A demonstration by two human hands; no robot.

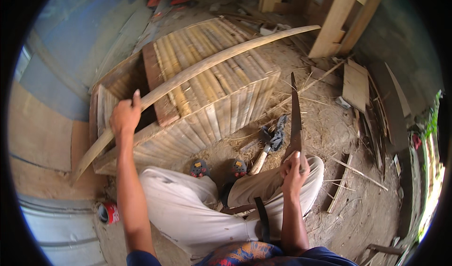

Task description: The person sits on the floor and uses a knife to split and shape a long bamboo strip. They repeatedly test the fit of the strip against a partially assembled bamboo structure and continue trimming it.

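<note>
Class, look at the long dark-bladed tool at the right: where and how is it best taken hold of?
Best grip the long dark-bladed tool at its near end, where the right hand is closed around it, coming from the person's own side. The thin blade narrows to a tip pointing away from the body, so this probably keeps fingers clear.

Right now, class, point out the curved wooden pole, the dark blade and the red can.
Curved wooden pole (pixel 197 67): head view, near the middle of its length.
Dark blade (pixel 296 118): head view, midway along the blade.
Red can (pixel 112 214): head view, its curved side.
</note>
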